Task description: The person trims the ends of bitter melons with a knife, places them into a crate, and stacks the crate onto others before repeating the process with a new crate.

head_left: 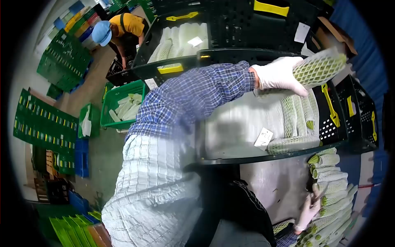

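My left hand (279, 76), in a white glove, is wrapped round a green zucchini (321, 68) in a white net sleeve. It holds the zucchini over the right part of a black crate (263, 157). In that crate lie several netted zucchinis (290, 117), and a white paper label (263, 138) rests by them. My right hand (308, 210), also gloved, is low at the right with its fingers closed at the pile of netted zucchinis (333, 197). A thin greyish thing shows at its fingertips, too small to name.
Another black crate (175, 68) holds netted zucchinis behind. A green crate (109, 105) with pale zucchinis stands at the left. A co-worker (123, 26) in a blue cap bends over a black crate (119, 76). Stacked green crates (61, 61) line the left side.
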A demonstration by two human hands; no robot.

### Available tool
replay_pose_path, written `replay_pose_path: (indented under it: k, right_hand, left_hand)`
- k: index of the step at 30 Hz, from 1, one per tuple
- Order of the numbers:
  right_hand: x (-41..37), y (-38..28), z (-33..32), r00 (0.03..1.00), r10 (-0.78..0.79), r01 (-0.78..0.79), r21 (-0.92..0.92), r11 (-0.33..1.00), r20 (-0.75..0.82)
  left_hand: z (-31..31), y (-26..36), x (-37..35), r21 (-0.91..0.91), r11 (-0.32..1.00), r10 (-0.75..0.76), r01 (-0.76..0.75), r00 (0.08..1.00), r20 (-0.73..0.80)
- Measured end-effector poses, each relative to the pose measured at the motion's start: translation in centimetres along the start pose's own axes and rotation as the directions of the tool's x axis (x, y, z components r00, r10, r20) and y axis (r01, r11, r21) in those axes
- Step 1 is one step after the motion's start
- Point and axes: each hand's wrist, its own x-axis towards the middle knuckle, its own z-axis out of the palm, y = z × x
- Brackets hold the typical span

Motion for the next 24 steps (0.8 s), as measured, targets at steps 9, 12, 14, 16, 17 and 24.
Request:
replay_pose_path:
  k: [9,12,14,16,17,24]
  right_hand:
    - [6.5,-20.8,8.6,0.714,-0.663,0.695,0.11,0.711,-0.225]
    - [7.4,-25.3,10.9,0.591,-0.79,0.807,0.09,0.584,-0.164]
    - [8.3,-26.5,11.8,0.553,-0.824,0.829,0.175,0.531,-0.124]
    - [8.5,-26.4,12.7,0.534,-0.84,0.829,0.253,0.498,-0.099]
    - [9.5,-26.0,13.4,0.495,-0.866,0.857,0.203,0.474,-0.069]
    - [7.1,-24.8,14.7,0.401,-0.905,0.886,-0.192,0.423,-0.145]
  left_hand:
    - [2.9,5.3,-9.3,-0.293,0.956,-0.046,0.03,0.998,-0.047]
    - [3.6,5.4,-10.3,-0.327,0.942,-0.108,0.07,0.989,-0.101]
    - [3.8,4.6,-10.3,-0.338,0.941,-0.086,0.036,0.987,-0.132]
    - [4.4,4.1,-11.0,-0.286,0.957,-0.104,0.056,0.983,-0.154]
    - [4.3,3.5,-10.8,-0.265,0.963,-0.1,0.055,0.982,-0.159]
    - [4.1,2.8,-12.0,-0.233,0.972,-0.068,0.03,0.985,-0.158]
